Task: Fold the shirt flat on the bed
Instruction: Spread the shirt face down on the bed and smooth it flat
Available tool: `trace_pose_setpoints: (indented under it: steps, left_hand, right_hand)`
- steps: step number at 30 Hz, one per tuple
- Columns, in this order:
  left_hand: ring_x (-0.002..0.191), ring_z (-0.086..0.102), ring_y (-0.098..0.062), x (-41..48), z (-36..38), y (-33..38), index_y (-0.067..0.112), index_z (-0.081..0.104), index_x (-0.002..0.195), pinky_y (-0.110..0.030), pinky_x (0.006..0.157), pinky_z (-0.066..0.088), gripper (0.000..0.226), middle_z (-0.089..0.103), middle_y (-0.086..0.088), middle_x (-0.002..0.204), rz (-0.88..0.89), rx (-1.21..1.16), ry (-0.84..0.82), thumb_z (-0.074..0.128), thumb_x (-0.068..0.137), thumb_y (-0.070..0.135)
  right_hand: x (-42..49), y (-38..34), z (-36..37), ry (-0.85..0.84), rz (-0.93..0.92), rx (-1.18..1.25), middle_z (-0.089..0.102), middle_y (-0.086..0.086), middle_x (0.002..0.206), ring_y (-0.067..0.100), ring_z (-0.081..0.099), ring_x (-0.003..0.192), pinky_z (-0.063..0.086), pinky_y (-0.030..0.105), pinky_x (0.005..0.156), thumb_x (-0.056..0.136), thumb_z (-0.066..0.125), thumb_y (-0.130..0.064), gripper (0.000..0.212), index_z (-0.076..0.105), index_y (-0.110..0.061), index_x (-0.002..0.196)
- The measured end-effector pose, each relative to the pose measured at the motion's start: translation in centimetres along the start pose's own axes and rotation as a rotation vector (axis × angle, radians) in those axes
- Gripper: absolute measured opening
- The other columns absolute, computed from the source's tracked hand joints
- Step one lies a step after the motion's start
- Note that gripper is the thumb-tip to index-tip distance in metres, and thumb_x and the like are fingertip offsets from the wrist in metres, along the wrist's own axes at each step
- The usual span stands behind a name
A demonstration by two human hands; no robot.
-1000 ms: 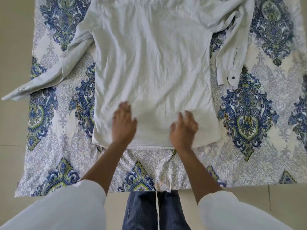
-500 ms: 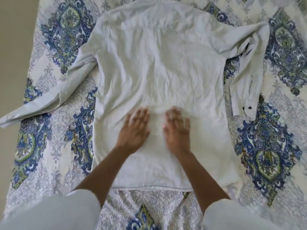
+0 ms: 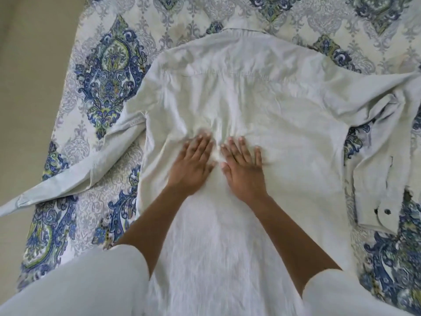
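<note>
No legible text or labels anywhere.

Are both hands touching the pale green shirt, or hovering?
Touching. The head view shows the left hand and right hand pressed flat on the pale green long-sleeved shirt, fabric bunched between them.

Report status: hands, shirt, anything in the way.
Hands: left hand and right hand open, flat side by side on the shirt. Shirt back up on bedspread, not yet folded; left-side sleeve stretched out, right-side sleeve crumpled. Nothing else on it.
</note>
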State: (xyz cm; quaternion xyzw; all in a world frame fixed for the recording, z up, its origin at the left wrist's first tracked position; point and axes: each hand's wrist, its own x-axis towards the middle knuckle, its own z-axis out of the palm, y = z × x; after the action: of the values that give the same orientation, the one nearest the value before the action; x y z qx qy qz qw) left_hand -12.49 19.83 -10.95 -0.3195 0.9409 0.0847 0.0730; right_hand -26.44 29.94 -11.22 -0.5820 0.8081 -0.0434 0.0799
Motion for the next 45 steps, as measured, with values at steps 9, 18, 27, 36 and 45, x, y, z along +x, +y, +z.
trace_pose_setpoints:
  steps: [9,18,27,36,45]
  left_hand:
    - [0.145,0.0,-0.014,5.2,-2.0,-10.1,0.015,0.004,0.149,-0.036,0.117,-0.001,0.068,0.001,0.001,0.158,-0.257,0.011,0.041,0.001,0.09,0.047]
    - [0.142,-0.014,-0.008,8.2,-2.6,-13.9,0.024,-0.007,0.148,-0.036,0.115,-0.014,0.057,-0.009,0.007,0.157,-0.141,0.073,0.029,0.001,0.096,0.044]
    - [0.085,0.056,-0.021,12.6,-8.6,-17.6,0.008,0.062,0.102,-0.03,0.077,0.04,0.022,0.065,-0.012,0.098,-0.62,-0.891,0.277,0.044,0.095,0.017]
    - [0.07,0.057,-0.015,12.3,-10.3,-23.4,0.014,0.074,0.076,-0.026,0.066,0.045,0.041,0.065,0.0,0.076,-0.719,-1.4,-0.511,0.059,0.077,0.052]
    - [0.071,0.065,-0.013,10.5,-10.8,-24.0,0.016,0.061,0.079,-0.023,0.072,0.055,0.014,0.069,0.002,0.075,-0.587,-1.798,-0.225,0.07,0.07,0.021]
  right_hand:
    - [8.8,9.3,-1.9,-0.043,0.366,-0.032,0.012,0.001,0.158,0.022,0.01,0.146,0.006,0.055,0.113,0.099,0.024,-0.034,0.05,0.022,-0.028,0.148]
    - [14.7,0.9,-0.3,-0.069,-0.181,-0.06,0.023,-0.001,0.155,0.019,0.017,0.144,0.011,0.048,0.114,0.095,0.02,-0.041,0.053,0.027,-0.026,0.146]
    - [19.7,-0.6,-1.6,0.065,-0.049,0.043,0.023,0.001,0.156,0.02,0.009,0.146,-0.001,0.047,0.115,0.092,0.009,-0.042,0.061,0.034,-0.022,0.144]
    - [21.4,0.0,0.0,0.099,-0.053,-0.031,0.029,-0.001,0.154,0.019,0.019,0.144,0.01,0.05,0.116,0.097,0.02,-0.039,0.049,0.032,-0.028,0.143]
    - [21.5,0.1,0.1,0.131,-0.067,-0.032,0.032,0.0,0.152,0.02,0.023,0.143,0.014,0.052,0.115,0.097,0.021,-0.039,0.05,0.034,-0.027,0.143]
